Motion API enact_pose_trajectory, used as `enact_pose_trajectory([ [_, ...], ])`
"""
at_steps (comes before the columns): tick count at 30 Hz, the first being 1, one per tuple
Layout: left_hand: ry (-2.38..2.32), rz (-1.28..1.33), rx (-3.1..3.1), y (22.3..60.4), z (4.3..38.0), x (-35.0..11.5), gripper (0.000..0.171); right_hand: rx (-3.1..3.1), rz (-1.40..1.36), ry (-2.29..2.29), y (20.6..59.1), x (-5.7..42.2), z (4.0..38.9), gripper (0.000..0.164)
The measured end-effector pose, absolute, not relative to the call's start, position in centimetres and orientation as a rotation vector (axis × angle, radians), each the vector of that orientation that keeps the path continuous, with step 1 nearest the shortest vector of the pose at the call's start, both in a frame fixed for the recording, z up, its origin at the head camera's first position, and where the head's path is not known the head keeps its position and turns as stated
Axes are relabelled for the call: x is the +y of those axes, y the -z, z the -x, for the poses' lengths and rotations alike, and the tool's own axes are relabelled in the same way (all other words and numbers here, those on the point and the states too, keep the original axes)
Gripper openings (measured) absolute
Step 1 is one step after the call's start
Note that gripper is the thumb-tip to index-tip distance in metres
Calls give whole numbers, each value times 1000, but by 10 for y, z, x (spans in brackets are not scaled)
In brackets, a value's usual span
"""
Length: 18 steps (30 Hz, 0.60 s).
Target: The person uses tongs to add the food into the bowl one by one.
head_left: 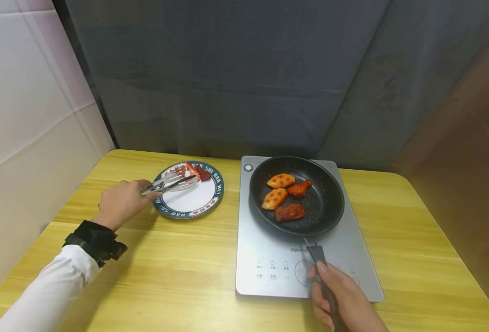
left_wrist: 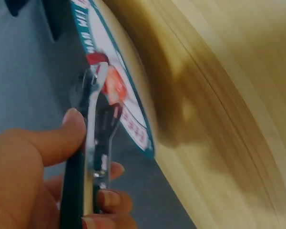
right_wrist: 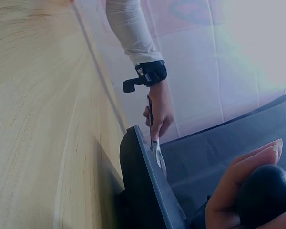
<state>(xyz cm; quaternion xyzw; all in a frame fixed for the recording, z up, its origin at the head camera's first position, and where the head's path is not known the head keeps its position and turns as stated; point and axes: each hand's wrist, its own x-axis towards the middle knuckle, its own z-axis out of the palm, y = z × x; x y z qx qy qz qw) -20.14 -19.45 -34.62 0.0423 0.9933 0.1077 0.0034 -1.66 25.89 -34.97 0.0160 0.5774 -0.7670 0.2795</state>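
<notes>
"Starting at the left: what does the left hand (head_left: 124, 199) have?"

"Metal tongs (head_left: 158, 186), grasped at the left side of the round plate (head_left: 190, 199). The left wrist view adds what the head view hides: the thumb on one side, fingers on the other."

"Do the tongs pinch the food?"

"I can't tell. Their slotted heads lie over glossy red pieces (head_left: 203, 174) at the plate's far side; contact isn't clear."

"And the right hand (head_left: 346, 295)?"

"Wrapped round the dark handle (head_left: 316, 253), on the near side of the pan (head_left: 324, 203). The right wrist view brings in the handle's smooth, rounded end, cut off in the head view, plus the pan's wall from the side, the left hand and tongs beyond."

"What's in the pan?"

"Only the head view tells: two plump yellow-orange ovals (head_left: 275, 199) with brown spots, a drumstick-shaped piece (head_left: 300, 188) to their right, and a wrinkled reddish-brown slab (head_left: 290, 212) nearest."

"Surfaces?"

"The pan is black with pale speckles, sitting on a flat silvery cooker (head_left: 269, 246). The plate is white, its dark teal rim lettered. Yellow wood grain covers the table (head_left: 186, 276), and creased dark grey cloth (head_left: 228, 69) hangs along the far side."
</notes>
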Motion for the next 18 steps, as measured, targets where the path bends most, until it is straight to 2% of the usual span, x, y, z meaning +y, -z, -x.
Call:
enact_pose_trajectory([
  [12,-88,-432,3151,343,224,-216,57,1519,-33,2077,352,260,17,36],
  [18,-90,-466,3141,345,228,-220,54,1530,-30,2074,352,260,17,36],
])
